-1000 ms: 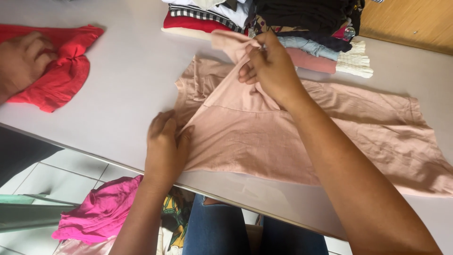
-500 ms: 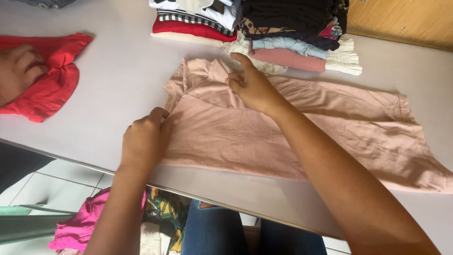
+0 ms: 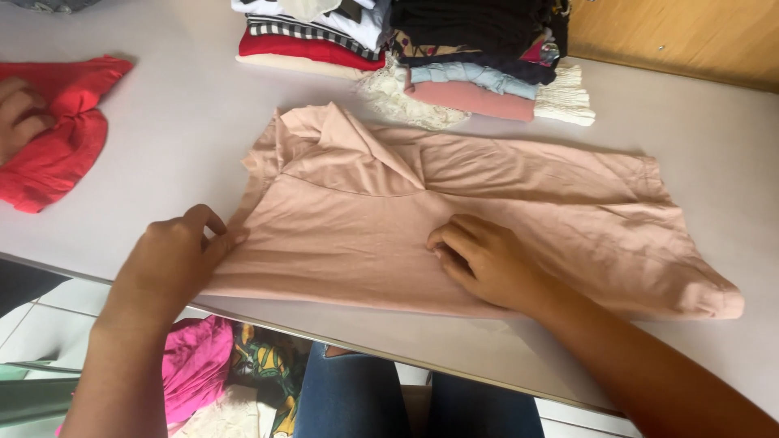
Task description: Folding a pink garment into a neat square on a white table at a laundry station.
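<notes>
A pale pink garment lies spread across the white table, its top part folded over near the upper left. My left hand pinches the garment's near left edge at the table's front. My right hand rests flat on the middle of the cloth with fingers curled, pressing it down.
Stacks of folded clothes sit at the table's far side. A red garment lies at the left with another person's hand on it. Pink and patterned clothes lie on the floor below. A wooden panel stands at the back right.
My right hand has moved from the garment's upper folded part down to its middle. My left hand stays at the near left edge. The top part now lies folded flat.
</notes>
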